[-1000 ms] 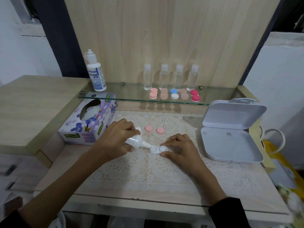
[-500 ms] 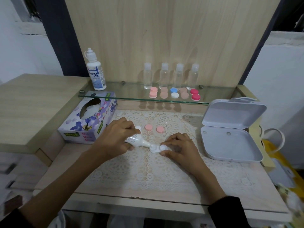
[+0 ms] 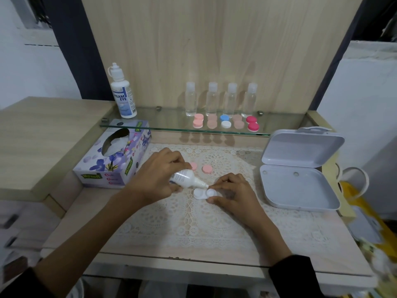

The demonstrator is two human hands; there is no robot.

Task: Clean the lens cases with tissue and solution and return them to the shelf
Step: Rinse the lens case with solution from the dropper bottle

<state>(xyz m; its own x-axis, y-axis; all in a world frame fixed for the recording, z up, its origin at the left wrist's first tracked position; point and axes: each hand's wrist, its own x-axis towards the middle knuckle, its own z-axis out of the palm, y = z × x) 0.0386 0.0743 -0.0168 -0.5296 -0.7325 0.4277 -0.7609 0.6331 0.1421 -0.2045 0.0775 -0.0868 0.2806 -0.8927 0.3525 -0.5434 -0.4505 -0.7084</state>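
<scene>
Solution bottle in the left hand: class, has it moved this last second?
Yes: the solution bottle shifted slightly right, closing the gap to the stationary left pink cap.

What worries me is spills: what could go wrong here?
The left hand tilts the small bottle over the open white lens case; a hard squeeze might flood the lace mat. The right hand pinches only one end, so the case may tip. Loose pink caps beside the bottle could get knocked.

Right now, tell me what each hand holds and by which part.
Left hand grips the solution bottle round its body; right hand pinches the white lens case at its right end.
</scene>
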